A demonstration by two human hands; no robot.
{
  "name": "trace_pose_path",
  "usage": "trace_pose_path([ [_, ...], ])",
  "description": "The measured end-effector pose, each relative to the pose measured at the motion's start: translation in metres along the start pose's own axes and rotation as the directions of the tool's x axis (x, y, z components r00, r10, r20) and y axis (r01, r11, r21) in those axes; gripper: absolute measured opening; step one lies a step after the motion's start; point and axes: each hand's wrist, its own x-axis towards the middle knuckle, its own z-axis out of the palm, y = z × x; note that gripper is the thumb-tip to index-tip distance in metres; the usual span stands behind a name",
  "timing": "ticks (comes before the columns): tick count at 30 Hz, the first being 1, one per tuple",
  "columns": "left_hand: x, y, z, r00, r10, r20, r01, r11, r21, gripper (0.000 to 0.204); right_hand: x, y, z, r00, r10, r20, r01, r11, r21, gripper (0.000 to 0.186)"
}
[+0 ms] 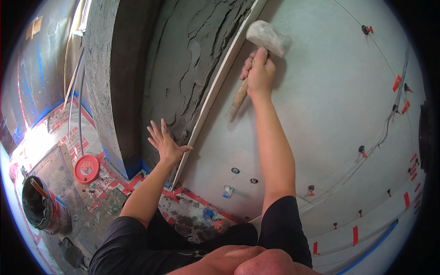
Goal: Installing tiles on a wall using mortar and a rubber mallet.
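The mallet [268, 37], over the slab [330, 105], is in the closed grip of the right hand [260, 73] just under its head, a sensible hold because this end looks heavy, while the left hand [168, 147], fingers widely spread at the slab's edge, grasps nothing.

And we're up top, live from the wearer's head, left lens of the pair, staring down over the forearms [277, 153] that rise from the lower edge! Left hand [168, 149] and right hand [260, 75] sit at arm's length, the panel [330, 114] sweeping across the right. Wide fisheye, black corners, taking in the floor [98, 204] and bucket [59, 215] farther off, lower left!
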Motion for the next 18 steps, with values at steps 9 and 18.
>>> trace_pose_path([
  [9, -0.001, -0.005, 0.008, 0.998, 0.054, -0.022, -0.054, 0.998, 0.008, 0.154, -0.084, 0.067, -0.024, 0.978, 0.207, -0.007, -0.206, 0.978, 0.027, 0.043],
  [18, 0.017, -0.021, 0.025, 0.981, 0.185, -0.058, -0.182, 0.982, 0.059, 0.155, -0.442, 0.230, -0.024, 0.611, 0.782, -0.118, -0.767, 0.623, 0.157, 0.039],
])
